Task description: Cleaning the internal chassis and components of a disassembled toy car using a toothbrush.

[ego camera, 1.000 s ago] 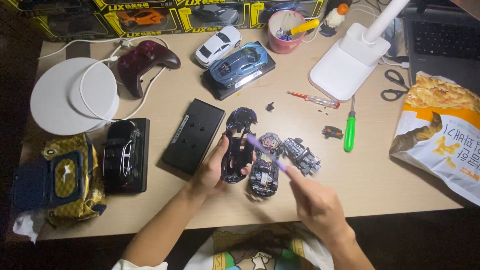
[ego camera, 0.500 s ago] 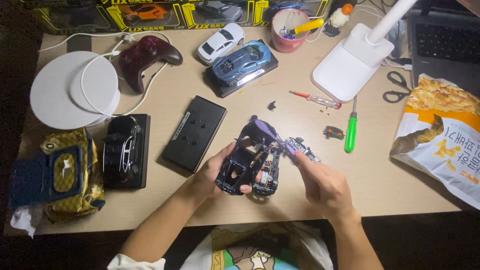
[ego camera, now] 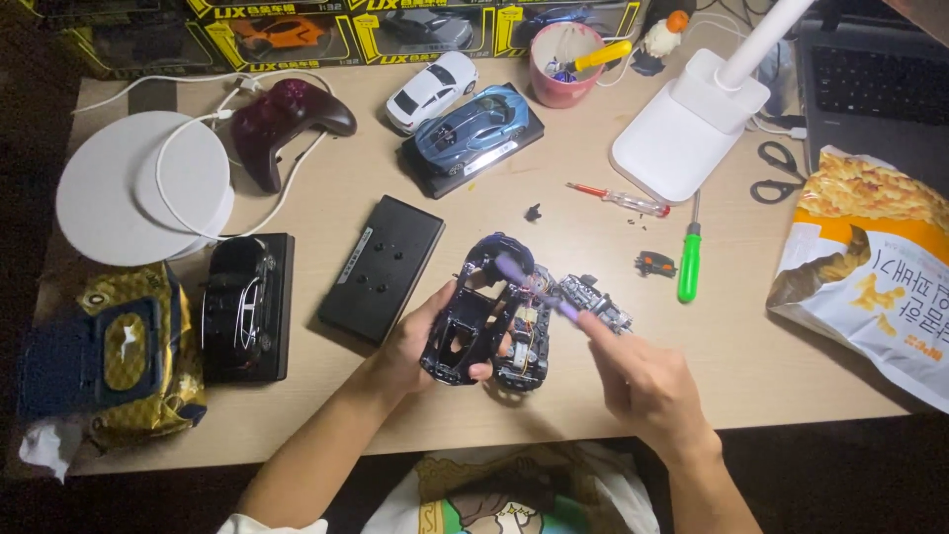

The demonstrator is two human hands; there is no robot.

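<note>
Cluttered wooden desk (ego camera: 554, 158), dim light. Left hand (ego camera: 420, 341) grips dark model car shell (ego camera: 473, 316), tilted, underside up, just above desk centre. Right hand (ego camera: 647, 381) closed around purple tool (ego camera: 534, 282), tip at shell. Car chassis (ego camera: 529, 336) touching shell. Black base plate (ego camera: 381, 267) left; green screwdriver (ego camera: 689, 262) right.

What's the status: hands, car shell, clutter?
Left hand holds dark car shell. Right hand holds purple tool at it. Loose chassis part alongside.
</note>
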